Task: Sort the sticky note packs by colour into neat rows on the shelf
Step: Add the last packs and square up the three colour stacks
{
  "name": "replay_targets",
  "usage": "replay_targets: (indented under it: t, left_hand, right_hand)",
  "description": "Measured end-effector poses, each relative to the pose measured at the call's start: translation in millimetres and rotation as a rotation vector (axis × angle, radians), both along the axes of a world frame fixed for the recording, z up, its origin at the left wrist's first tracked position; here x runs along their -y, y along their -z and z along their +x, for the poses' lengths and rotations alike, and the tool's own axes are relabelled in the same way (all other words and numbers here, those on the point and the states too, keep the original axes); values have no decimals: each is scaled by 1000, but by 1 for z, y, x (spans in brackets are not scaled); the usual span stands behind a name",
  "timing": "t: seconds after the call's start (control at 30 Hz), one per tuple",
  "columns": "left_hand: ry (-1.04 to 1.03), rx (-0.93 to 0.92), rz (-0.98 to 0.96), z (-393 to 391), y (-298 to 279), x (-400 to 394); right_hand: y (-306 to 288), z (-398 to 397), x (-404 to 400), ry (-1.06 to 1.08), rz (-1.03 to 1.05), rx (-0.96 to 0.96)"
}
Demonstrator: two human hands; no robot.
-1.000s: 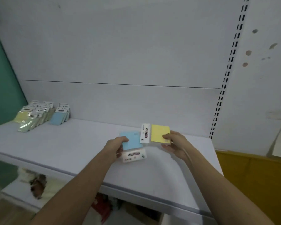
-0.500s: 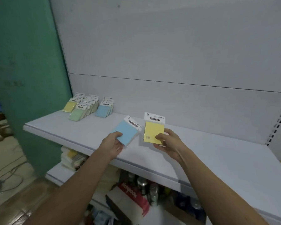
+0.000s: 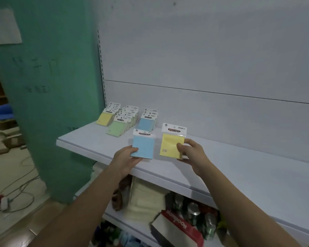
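Fingers (image 3: 135,150) of my left hand (image 3: 126,160) pinch the lower left corner of a blue sticky note pack (image 3: 143,146), thumb on the face and the rest curled underneath, so the hand is closed on it. On the other side, my right hand (image 3: 192,154) grips a yellow sticky note pack (image 3: 169,144) by its right edge, thumb across the front, remaining fingers behind. I hold both packs upright with their white header cards on top, side by side with a clear gap between them, over the front part of the white shelf (image 3: 239,168). Whether their lower edges touch the shelf surface I cannot tell.

Beyond my left fingertips, toward the back left corner of the shelf, I see three sorted rows of packs leaning one against the next. Farthest left is the yellow row (image 3: 105,117), just right of it the green row (image 3: 120,124), and nearest my held blue pack the blue row (image 3: 147,121). That blue row sits just behind the pack in my left hand.

Below my hands, the lower shelf (image 3: 114,218) holds cans (image 3: 193,209), a red and white box (image 3: 178,230) and pale stacked packets (image 3: 146,196). Left of everything stands a green pillar (image 3: 48,86).
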State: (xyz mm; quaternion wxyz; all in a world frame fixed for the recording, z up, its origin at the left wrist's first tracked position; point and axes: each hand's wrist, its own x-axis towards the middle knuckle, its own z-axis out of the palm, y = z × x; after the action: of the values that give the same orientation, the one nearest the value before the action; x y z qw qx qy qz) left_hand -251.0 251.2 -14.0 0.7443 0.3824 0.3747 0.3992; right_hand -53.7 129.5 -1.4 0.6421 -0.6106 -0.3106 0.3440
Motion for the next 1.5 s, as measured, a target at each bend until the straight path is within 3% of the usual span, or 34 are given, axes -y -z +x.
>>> replay_targets:
  t: [0.33, 0.6, 0.87, 1.2, 1.5]
  left_hand:
    - [2, -318, 294, 6, 9, -121]
    - [66, -417, 449, 55, 8, -194]
    - [0, -633, 676, 86, 22, -235]
    - [-4, -803, 871, 117, 35, -255]
    - [-37, -788, 997, 119, 45, -259]
  right_hand:
    - [27, 3, -117, 159, -8, 7]
    - [30, 18, -181, 330, -13, 57]
    - [32, 15, -204, 453, -31, 183]
    - [41, 17, -232, 574, -5, 191]
    - [54, 30, -235, 526, 3, 251]
